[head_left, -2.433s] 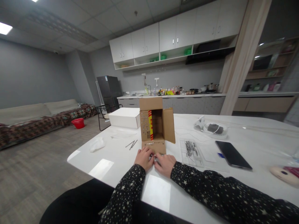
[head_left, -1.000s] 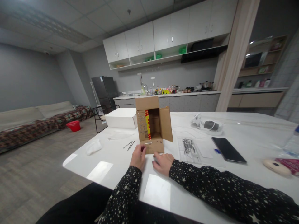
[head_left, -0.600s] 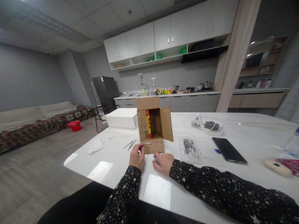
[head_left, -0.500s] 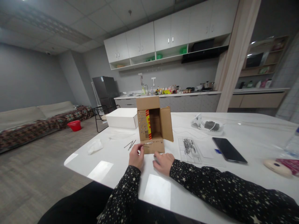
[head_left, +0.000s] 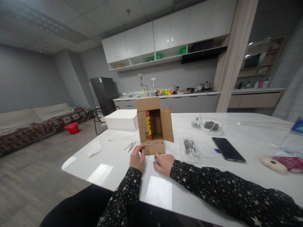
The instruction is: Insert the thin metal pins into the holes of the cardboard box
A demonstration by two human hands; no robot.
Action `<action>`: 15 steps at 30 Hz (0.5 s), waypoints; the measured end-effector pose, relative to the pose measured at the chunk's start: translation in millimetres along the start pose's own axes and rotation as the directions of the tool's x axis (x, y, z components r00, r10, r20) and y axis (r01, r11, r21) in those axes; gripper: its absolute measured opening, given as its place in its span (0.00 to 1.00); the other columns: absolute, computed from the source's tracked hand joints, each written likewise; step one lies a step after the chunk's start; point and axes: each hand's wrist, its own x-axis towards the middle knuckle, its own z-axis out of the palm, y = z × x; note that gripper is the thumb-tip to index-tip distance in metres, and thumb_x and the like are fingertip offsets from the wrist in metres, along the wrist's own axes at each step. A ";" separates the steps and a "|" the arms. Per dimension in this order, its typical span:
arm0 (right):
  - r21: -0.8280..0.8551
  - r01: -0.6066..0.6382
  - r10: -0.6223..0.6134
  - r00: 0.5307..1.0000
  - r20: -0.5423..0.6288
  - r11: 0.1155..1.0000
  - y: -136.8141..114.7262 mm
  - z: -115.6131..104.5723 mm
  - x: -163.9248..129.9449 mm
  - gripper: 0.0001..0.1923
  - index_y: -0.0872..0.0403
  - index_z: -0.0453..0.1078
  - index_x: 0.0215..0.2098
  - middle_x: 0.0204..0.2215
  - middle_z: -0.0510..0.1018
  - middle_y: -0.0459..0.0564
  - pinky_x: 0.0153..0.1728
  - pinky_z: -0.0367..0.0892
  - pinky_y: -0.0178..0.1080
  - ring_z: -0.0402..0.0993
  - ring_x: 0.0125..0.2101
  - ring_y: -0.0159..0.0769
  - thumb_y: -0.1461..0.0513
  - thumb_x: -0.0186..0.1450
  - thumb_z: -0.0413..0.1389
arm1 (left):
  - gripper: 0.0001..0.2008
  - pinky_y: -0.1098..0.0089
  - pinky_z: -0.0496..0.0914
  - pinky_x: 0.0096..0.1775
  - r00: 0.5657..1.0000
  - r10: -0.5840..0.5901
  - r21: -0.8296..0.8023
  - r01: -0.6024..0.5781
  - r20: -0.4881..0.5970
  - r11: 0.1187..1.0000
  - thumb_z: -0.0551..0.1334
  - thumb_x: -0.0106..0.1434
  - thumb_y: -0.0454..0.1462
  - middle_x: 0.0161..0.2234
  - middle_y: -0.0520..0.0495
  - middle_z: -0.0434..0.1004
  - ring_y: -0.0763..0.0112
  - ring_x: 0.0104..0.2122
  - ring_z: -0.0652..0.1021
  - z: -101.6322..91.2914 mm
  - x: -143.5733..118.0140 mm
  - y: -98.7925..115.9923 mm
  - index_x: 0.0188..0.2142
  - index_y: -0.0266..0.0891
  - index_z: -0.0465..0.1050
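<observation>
A cardboard box (head_left: 142, 123) stands on the white table with its opening toward me. Its lower flap (head_left: 155, 149) lies forward and carries a row of small shiny dots. My left hand (head_left: 138, 157) is at the flap's left edge, thumb and finger pinched on a thin dark stick whose tip reaches toward the dots. My right hand (head_left: 165, 164) rests on the table at the flap's front right, its fingers loosely bent and apart, with nothing visible in them. Several thin dark sticks (head_left: 130, 146) lie left of the box.
Behind on the left sits a white box (head_left: 121, 119). A clear case of small metal pieces (head_left: 189, 149), a black phone (head_left: 228, 149) and a white cabled device (head_left: 211, 126) lie to the right. Crumpled white film (head_left: 94, 149) is near the left edge; a bottle (head_left: 293, 138) stands far right.
The stick in my left hand has moved up and left from the lower part of the flap toward the row of dots. My right hand keeps its place. The view has shifted slightly.
</observation>
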 end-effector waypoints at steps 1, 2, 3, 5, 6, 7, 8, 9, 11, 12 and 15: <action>0.000 0.000 0.000 1.000 -0.002 1.000 -0.1 0.3 -0.1 0.16 0.51 0.64 0.44 0.32 0.79 0.52 0.29 0.55 0.37 0.75 0.31 0.42 0.53 0.64 0.43 | 0.10 0.71 0.68 0.29 1.000 0.006 -0.002 -0.006 0.004 1.000 0.53 0.61 0.36 0.33 0.49 0.75 0.74 0.28 0.72 0.3 0.0 -0.1 0.38 0.40 0.71; -0.001 0.002 -0.002 1.000 -0.006 1.000 -0.1 0.6 -0.1 0.16 0.51 0.64 0.44 0.32 0.79 0.52 0.29 0.55 0.37 0.75 0.31 0.42 0.54 0.64 0.43 | 0.09 0.71 0.68 0.30 1.000 0.013 -0.003 -0.013 0.008 1.000 0.53 0.62 0.36 0.33 0.49 0.75 0.73 0.29 0.73 0.5 0.1 -0.2 0.38 0.40 0.71; -0.002 0.004 -0.004 1.000 -0.008 1.000 -0.1 0.9 -0.1 0.16 0.51 0.64 0.44 0.32 0.79 0.52 0.29 0.55 0.37 0.75 0.31 0.42 0.54 0.64 0.44 | 0.09 0.71 0.68 0.31 1.000 0.021 -0.002 -0.021 0.015 1.000 0.54 0.62 0.36 0.33 0.49 0.75 0.73 0.29 0.73 0.7 0.1 -0.3 0.38 0.40 0.71; -0.002 0.005 -0.005 1.000 -0.013 1.000 0.0 1.4 -0.1 0.16 0.51 0.64 0.44 0.32 0.79 0.52 0.29 0.55 0.37 0.75 0.31 0.42 0.53 0.64 0.44 | 0.09 0.70 0.69 0.32 0.999 0.034 0.003 -0.034 0.026 0.999 0.54 0.62 0.36 0.33 0.49 0.75 0.73 0.29 0.73 0.9 0.3 -0.8 0.38 0.40 0.72; -0.003 0.004 -0.004 1.000 -0.014 1.000 0.1 1.4 -0.3 0.16 0.51 0.64 0.44 0.32 0.79 0.51 0.29 0.56 0.38 0.75 0.31 0.42 0.53 0.64 0.44 | 0.09 0.70 0.69 0.33 0.999 0.040 0.007 -0.040 0.033 0.999 0.54 0.62 0.36 0.33 0.49 0.75 0.73 0.29 0.73 1.1 0.3 -1.2 0.38 0.40 0.72; -0.003 0.002 -0.002 1.000 -0.013 1.000 0.2 1.3 -0.5 0.16 0.51 0.64 0.45 0.32 0.79 0.52 0.29 0.56 0.38 0.75 0.32 0.42 0.53 0.64 0.44 | 0.09 0.70 0.69 0.33 0.998 0.044 0.010 -0.045 0.040 0.999 0.54 0.62 0.36 0.33 0.49 0.75 0.73 0.29 0.73 1.3 0.3 -1.7 0.38 0.40 0.72; -0.003 0.002 -0.002 1.000 -0.012 1.000 0.2 1.1 -0.7 0.16 0.51 0.64 0.45 0.33 0.79 0.52 0.30 0.56 0.38 0.75 0.32 0.42 0.53 0.64 0.44 | 0.09 0.70 0.69 0.33 0.998 0.049 0.014 -0.050 0.048 0.999 0.54 0.62 0.36 0.33 0.49 0.75 0.73 0.29 0.73 1.7 0.2 -2.4 0.38 0.41 0.72; -0.003 0.002 -0.002 1.000 -0.010 1.000 0.2 0.8 -1.1 0.17 0.52 0.64 0.45 0.33 0.79 0.52 0.30 0.57 0.38 0.75 0.32 0.42 0.53 0.64 0.43 | 0.09 0.70 0.69 0.33 0.997 0.055 0.016 -0.056 0.053 0.998 0.54 0.62 0.36 0.33 0.49 0.76 0.73 0.29 0.73 2.1 0.1 -3.4 0.38 0.41 0.72; -0.007 0.004 -0.004 1.000 -0.006 1.000 0.2 0.2 -1.7 0.17 0.52 0.64 0.45 0.33 0.79 0.53 0.31 0.57 0.38 0.75 0.32 0.42 0.53 0.65 0.43 | 0.09 0.71 0.70 0.34 0.995 0.078 0.014 -0.079 0.063 0.997 0.54 0.63 0.35 0.34 0.49 0.76 0.74 0.30 0.73 3.2 -0.1 -5.8 0.38 0.41 0.72; -0.009 0.004 -0.005 1.000 -0.006 1.000 0.1 0.0 -1.9 0.17 0.52 0.64 0.45 0.33 0.79 0.53 0.30 0.57 0.38 0.75 0.32 0.42 0.53 0.65 0.43 | 0.09 0.71 0.70 0.34 0.993 0.095 0.011 -0.095 0.067 0.995 0.54 0.63 0.35 0.34 0.49 0.76 0.74 0.30 0.73 3.9 -0.2 -7.2 0.38 0.41 0.72; -0.016 0.005 -0.005 1.000 -0.018 1.000 0.0 0.8 -1.9 0.17 0.52 0.64 0.45 0.33 0.79 0.53 0.30 0.58 0.38 0.75 0.32 0.43 0.52 0.64 0.43 | 0.09 0.71 0.70 0.34 0.986 0.151 0.004 -0.152 0.073 0.988 0.55 0.62 0.34 0.34 0.49 0.76 0.75 0.29 0.73 6.2 0.3 -11.2 0.38 0.40 0.73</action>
